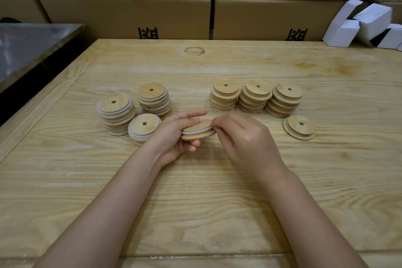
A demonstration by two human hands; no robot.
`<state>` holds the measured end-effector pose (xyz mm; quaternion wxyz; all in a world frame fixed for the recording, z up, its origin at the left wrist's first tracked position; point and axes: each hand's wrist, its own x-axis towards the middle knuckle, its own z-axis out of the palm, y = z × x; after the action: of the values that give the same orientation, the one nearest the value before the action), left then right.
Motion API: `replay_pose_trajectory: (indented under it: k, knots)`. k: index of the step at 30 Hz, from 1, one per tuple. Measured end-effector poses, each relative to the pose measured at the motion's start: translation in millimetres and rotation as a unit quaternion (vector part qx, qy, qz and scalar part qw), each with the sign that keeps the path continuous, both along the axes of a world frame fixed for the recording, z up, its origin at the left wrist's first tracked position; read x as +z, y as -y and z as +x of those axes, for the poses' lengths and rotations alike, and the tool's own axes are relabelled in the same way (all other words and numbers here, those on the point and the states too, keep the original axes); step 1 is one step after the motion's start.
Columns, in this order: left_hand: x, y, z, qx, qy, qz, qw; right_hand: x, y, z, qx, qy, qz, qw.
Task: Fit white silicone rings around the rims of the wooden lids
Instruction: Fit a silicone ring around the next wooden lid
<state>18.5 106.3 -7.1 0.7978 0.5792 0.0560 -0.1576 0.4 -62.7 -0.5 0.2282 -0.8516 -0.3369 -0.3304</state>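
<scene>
My left hand (pixel 176 135) grips a round wooden lid (pixel 199 134) above the table, fingers over its top and thumb below. A white silicone ring (pixel 195 130) runs round the lid's rim. My right hand (pixel 243 137) pinches the lid's right edge at the ring. Three stacks of ringed lids (pixel 116 113) (pixel 154 100) (pixel 143 128) stand to the left. To the right stand three stacks of bare lids (pixel 225 94) (pixel 255 95) (pixel 286 100), with a single bare lid (pixel 299 127) beside them.
The wooden table (pixel 195 191) carries everything. Brown cardboard boxes (pixel 130 13) wall off the back. White folded cartons (pixel 365 26) lie at the back right. A dark surface covered in plastic (pixel 28 48) sits at the left.
</scene>
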Motion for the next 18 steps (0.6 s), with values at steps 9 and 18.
replay_pose_trajectory:
  k: [9, 18]
  knots:
    - [0.5, 0.3, -3.1, 0.038, 0.029, 0.007, 0.999, -0.6, -0.7, -1.1, -0.002, -0.025, 0.017, 1.0]
    - [-8.4, -2.2, -9.3, 0.321, 0.36, 0.253, 0.839, -5.3, -1.0, -0.5, -0.013, -0.064, 0.02, 0.998]
